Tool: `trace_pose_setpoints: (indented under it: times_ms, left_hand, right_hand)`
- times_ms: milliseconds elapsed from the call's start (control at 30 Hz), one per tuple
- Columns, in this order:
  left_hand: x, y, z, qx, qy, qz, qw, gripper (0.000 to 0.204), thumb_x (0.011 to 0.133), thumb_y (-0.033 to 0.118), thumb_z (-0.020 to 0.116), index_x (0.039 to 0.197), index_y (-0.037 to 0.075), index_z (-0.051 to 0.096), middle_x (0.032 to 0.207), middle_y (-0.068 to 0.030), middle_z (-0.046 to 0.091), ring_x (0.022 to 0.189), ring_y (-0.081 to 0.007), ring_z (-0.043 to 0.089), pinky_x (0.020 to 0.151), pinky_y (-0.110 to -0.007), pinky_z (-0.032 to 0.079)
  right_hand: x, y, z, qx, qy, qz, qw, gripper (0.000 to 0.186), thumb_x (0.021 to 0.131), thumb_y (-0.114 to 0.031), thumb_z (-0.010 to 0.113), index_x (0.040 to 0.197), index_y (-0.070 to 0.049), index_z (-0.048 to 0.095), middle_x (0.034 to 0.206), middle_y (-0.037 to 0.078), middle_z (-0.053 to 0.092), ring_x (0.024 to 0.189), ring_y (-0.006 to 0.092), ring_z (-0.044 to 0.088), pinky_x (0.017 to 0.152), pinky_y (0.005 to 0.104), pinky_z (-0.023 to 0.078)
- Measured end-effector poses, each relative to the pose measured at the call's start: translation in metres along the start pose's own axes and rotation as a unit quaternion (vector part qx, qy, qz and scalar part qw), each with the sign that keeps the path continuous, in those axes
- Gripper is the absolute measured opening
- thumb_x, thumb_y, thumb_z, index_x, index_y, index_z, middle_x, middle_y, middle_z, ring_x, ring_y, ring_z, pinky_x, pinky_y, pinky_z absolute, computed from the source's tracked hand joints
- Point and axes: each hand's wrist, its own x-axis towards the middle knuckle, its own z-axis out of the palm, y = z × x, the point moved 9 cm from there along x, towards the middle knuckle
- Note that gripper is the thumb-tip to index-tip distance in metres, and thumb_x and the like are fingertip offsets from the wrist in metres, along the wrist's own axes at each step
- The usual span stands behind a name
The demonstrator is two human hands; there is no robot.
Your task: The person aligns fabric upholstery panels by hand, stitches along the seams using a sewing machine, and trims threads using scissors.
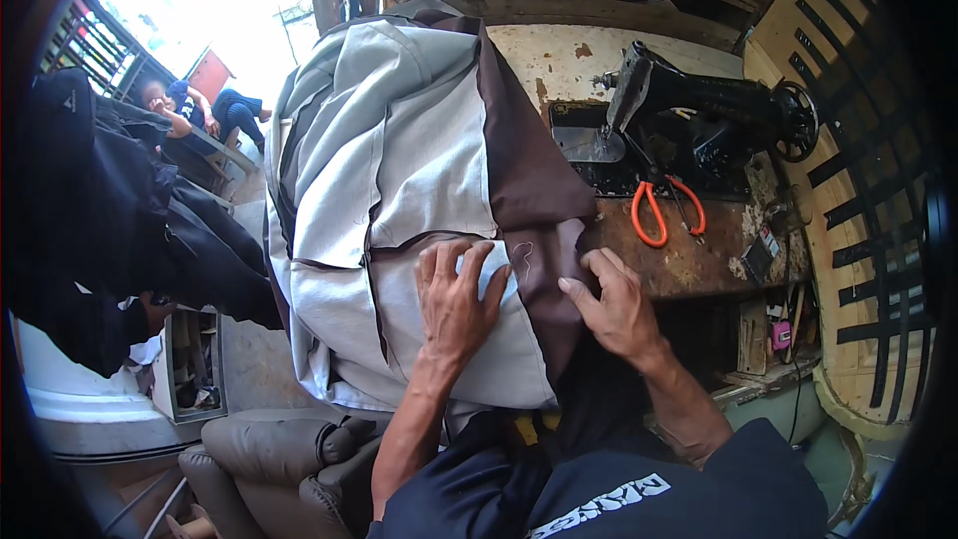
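Observation:
A large sewn cover of pale grey fabric [429, 170] with dark brown panels [529, 160] lies bunched before me, its seams and raw edges showing. My left hand [455, 301] rests on the pale part, fingers bent over a seam and the thumb held apart. At the brown panel's right edge is my right hand [621, 307], with a gap between its thumb and forefinger. A loose thread [525, 265] lies on the brown cloth between the hands. The cover's underside is hidden.
A black sewing machine [709, 100] stands on the worn table [639, 265] at the right. Orange-handled scissors [651, 215] lie before it. A slatted wooden frame [848, 210] rises far right. Dark garments [130, 210] hang left; a person [190, 110] sits behind. A padded brown piece [264, 459] is lower left.

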Motion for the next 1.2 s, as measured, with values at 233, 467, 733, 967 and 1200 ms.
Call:
trace_pose_setpoints:
  times_ms: [233, 467, 733, 967, 1200]
  left_hand:
    - [-0.001, -0.017, -0.002, -0.305, -0.078, -0.140, 0.939, 0.052, 0.100, 0.041, 0.072, 0.128, -0.002, 0.068, 0.112, -0.0145, 0.075, 0.102, -0.0236, 0.069, 0.090, -0.039, 0.053]
    - [-0.023, -0.074, 0.010, -0.320, -0.008, -0.341, 0.884, 0.032, 0.107, 0.028, 0.065, 0.109, -0.003, 0.073, 0.082, -0.0025, 0.067, 0.075, -0.0071, 0.055, 0.068, -0.028, 0.048]
    - [-0.023, -0.082, 0.010, -0.264, 0.057, -0.317, 0.909, 0.032, 0.106, 0.028, 0.065, 0.108, -0.003, 0.073, 0.077, -0.0132, 0.072, 0.073, -0.0147, 0.064, 0.069, -0.034, 0.051]
    - [-0.011, -0.061, -0.005, -0.180, 0.082, -0.309, 0.930, 0.028, 0.105, 0.025, 0.064, 0.107, -0.002, 0.073, 0.080, -0.0226, 0.072, 0.069, -0.0307, 0.071, 0.067, -0.043, 0.053]
    - [-0.005, -0.045, 0.001, -0.091, 0.088, -0.230, 0.965, 0.021, 0.105, 0.022, 0.062, 0.101, 0.004, 0.070, 0.076, -0.0255, 0.069, 0.071, -0.0462, 0.070, 0.063, -0.053, 0.049]
  right_hand:
    - [-0.026, -0.099, 0.064, 0.013, -0.021, -0.315, 0.949, 0.019, 0.093, -0.009, 0.069, 0.108, 0.001, 0.069, 0.111, 0.020, 0.069, 0.097, 0.0372, 0.071, 0.093, 0.0494, 0.057]
    - [-0.013, -0.078, 0.043, 0.135, 0.060, -0.190, 0.971, 0.015, 0.096, -0.010, 0.072, 0.103, 0.004, 0.071, 0.097, 0.020, 0.072, 0.085, 0.0364, 0.072, 0.080, 0.0457, 0.058]
    - [0.042, -0.025, 0.036, 0.130, -0.011, -0.019, 0.991, 0.023, 0.100, -0.023, 0.071, 0.096, -0.001, 0.074, 0.080, 0.018, 0.071, 0.073, 0.0309, 0.072, 0.071, 0.0424, 0.056]
    - [0.012, -0.006, 0.061, 0.655, -0.134, 0.069, 0.740, 0.021, 0.113, -0.027, 0.057, 0.109, -0.011, 0.069, 0.076, -0.006, 0.059, 0.064, 0.0078, 0.054, 0.064, 0.0261, 0.049]
    - [-0.019, -0.026, 0.039, 0.099, -0.091, -0.126, 0.983, 0.020, 0.106, -0.022, 0.062, 0.110, -0.003, 0.064, 0.086, 0.016, 0.064, 0.077, 0.0365, 0.067, 0.071, 0.0440, 0.054]
